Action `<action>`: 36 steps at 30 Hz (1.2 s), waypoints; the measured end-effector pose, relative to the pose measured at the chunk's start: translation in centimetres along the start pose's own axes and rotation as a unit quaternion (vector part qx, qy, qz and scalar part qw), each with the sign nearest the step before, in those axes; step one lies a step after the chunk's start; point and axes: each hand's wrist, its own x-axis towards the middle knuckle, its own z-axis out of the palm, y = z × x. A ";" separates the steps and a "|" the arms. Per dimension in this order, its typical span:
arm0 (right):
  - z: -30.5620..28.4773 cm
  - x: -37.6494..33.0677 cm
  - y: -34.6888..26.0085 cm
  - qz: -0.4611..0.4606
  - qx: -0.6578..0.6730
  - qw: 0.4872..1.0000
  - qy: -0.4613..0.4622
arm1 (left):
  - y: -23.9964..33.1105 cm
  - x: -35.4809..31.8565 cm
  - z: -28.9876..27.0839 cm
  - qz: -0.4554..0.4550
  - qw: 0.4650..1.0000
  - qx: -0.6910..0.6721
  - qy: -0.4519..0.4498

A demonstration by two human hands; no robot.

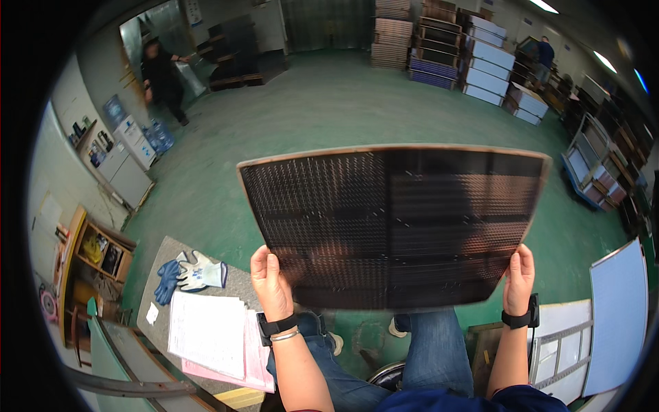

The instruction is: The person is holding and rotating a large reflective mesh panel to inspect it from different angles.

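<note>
A large, dark rectangular panel (388, 226) with a thin copper-coloured edge is raised in front of me, tilted, above my lap. Rows of small pale marks and reddish reflections cover its glossy face. My left hand (272, 281) pinches its lower left edge, thumb on the near face. On the opposite side, my right hand (518, 283) grips the lower right edge in the same way. The fingers behind the panel are partly hidden. Each wrist wears a black strap.
Left of me, a grey tabletop (161, 281) carries work gloves (199, 271) and paper sheets (206, 333). A blue-white board (618, 316) stands at my right. Farther off are stacked panels (487, 62), a loaded cart (594, 168), a water dispenser (135, 141) and two people.
</note>
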 end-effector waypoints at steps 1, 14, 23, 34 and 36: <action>-0.5 0.3 0.5 -0.004 0.015 1.000 -0.014 | 0.1 0.0 -0.5 0.008 0.999 -0.034 -0.021; 0.3 1.6 0.9 0.173 0.315 0.929 0.082 | 1.9 -1.0 3.1 -0.143 0.981 -0.127 0.015; 2.0 0.5 -2.2 0.135 0.195 0.971 -0.039 | 2.3 -1.1 3.4 -0.165 0.975 -0.067 -0.137; 3.1 0.3 -3.7 0.103 0.200 0.974 0.011 | 1.7 -1.2 2.0 -0.202 0.965 -0.055 -0.160; 2.4 0.5 -3.4 0.104 0.195 0.975 0.005 | 1.6 -1.3 2.0 -0.199 0.965 -0.042 -0.165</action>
